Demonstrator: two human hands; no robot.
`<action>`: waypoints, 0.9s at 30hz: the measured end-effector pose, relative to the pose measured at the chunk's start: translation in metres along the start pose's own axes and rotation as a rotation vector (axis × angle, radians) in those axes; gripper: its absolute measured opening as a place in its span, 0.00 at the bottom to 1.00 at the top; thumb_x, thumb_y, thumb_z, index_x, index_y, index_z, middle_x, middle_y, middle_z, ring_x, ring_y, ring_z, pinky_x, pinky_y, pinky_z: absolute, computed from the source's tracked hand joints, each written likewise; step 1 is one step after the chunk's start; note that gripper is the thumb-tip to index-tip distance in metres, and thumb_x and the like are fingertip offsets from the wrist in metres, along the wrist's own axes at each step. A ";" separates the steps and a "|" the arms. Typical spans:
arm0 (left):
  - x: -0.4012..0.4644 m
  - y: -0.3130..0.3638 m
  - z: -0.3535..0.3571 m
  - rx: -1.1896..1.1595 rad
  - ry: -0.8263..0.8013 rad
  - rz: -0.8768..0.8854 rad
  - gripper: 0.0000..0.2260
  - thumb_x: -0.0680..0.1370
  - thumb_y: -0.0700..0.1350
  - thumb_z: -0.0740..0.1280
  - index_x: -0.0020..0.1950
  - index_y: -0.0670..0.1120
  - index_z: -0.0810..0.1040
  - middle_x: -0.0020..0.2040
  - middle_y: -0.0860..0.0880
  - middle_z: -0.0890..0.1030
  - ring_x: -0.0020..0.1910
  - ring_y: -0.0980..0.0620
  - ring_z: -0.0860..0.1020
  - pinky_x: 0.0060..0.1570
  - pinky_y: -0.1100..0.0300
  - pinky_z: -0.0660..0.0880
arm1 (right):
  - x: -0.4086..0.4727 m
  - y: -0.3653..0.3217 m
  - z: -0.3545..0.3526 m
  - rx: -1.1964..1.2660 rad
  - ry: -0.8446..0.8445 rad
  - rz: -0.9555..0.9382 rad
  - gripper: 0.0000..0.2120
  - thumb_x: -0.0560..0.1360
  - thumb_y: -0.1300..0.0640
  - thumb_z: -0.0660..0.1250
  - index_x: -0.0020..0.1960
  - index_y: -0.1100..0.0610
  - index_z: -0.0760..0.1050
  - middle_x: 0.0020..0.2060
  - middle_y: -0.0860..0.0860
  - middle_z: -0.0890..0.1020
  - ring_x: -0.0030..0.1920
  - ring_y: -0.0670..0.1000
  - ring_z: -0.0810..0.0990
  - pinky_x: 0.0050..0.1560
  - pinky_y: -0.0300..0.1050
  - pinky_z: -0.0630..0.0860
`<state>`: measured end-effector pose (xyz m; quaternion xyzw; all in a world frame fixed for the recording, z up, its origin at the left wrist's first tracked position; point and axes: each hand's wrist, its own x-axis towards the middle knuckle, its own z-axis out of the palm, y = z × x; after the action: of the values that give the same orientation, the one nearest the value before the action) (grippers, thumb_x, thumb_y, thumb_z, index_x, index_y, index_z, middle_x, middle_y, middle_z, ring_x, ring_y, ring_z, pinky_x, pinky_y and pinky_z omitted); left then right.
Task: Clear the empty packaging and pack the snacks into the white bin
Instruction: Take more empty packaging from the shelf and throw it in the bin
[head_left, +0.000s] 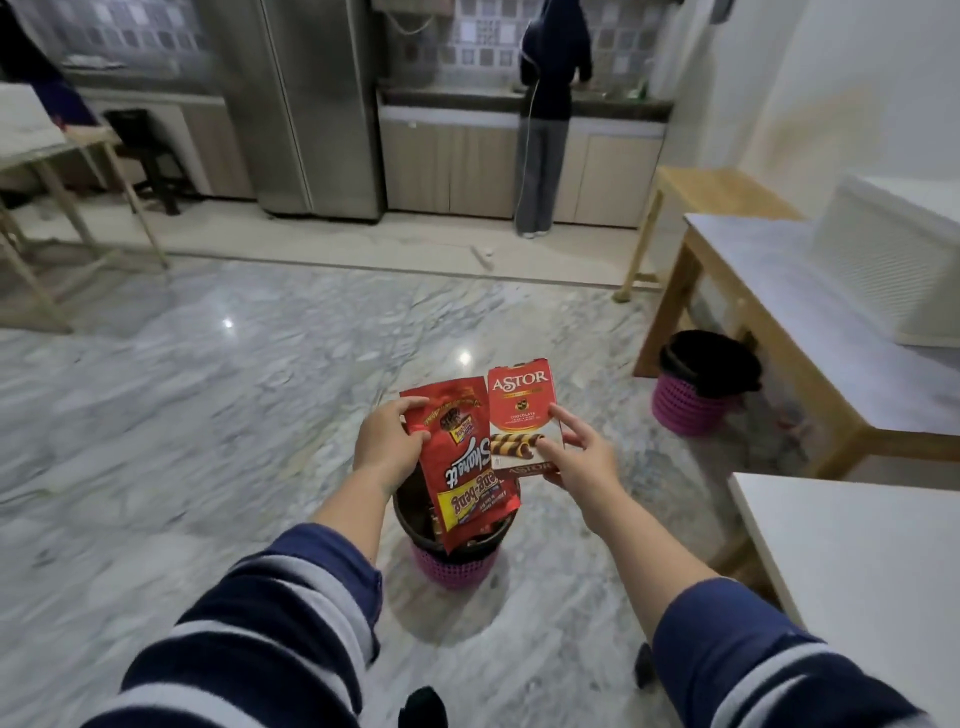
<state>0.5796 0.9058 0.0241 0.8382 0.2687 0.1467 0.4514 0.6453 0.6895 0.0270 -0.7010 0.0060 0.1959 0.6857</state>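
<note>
Two empty packs hang just above the lined pink bin (457, 540). The left hand (387, 447) has its grip closed on the upper edge of the red pouch (465, 467), which dangles upside down over the bin's mouth; the right hand (576, 452) pinches the Astor box (524, 410) from beneath, index finger lifted. Both look light: the pouch limp, glossy and probably slippery, best held by its edge; the carton stiffer, safest gripped across its faces.

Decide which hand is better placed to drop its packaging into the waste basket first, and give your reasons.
Probably the left hand: its red pouch already hangs over the lined pink basket. The right hand holds the Astor box just beyond the rim.
</note>
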 end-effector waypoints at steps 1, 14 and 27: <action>0.019 -0.010 0.005 -0.004 -0.017 -0.023 0.19 0.72 0.36 0.72 0.56 0.57 0.80 0.56 0.48 0.80 0.51 0.47 0.79 0.49 0.49 0.81 | 0.020 0.005 0.008 -0.002 -0.008 0.032 0.23 0.74 0.66 0.68 0.65 0.47 0.74 0.55 0.53 0.76 0.42 0.49 0.81 0.32 0.37 0.77; 0.168 -0.136 0.113 0.211 -0.111 -0.230 0.22 0.77 0.34 0.61 0.70 0.47 0.70 0.63 0.48 0.73 0.61 0.49 0.73 0.59 0.61 0.69 | 0.226 0.119 0.069 -0.397 0.044 0.232 0.23 0.76 0.64 0.63 0.68 0.47 0.72 0.66 0.53 0.75 0.61 0.58 0.78 0.58 0.59 0.77; 0.242 -0.318 0.270 0.248 -0.234 -0.525 0.24 0.79 0.34 0.57 0.74 0.47 0.65 0.69 0.48 0.66 0.65 0.49 0.70 0.63 0.62 0.65 | 0.377 0.338 0.096 -0.751 -0.131 0.382 0.21 0.78 0.58 0.62 0.70 0.46 0.69 0.61 0.54 0.77 0.52 0.54 0.79 0.51 0.46 0.76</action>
<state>0.8071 1.0060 -0.3892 0.7999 0.4383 -0.1064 0.3959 0.8745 0.8600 -0.4024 -0.8745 0.0206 0.3521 0.3330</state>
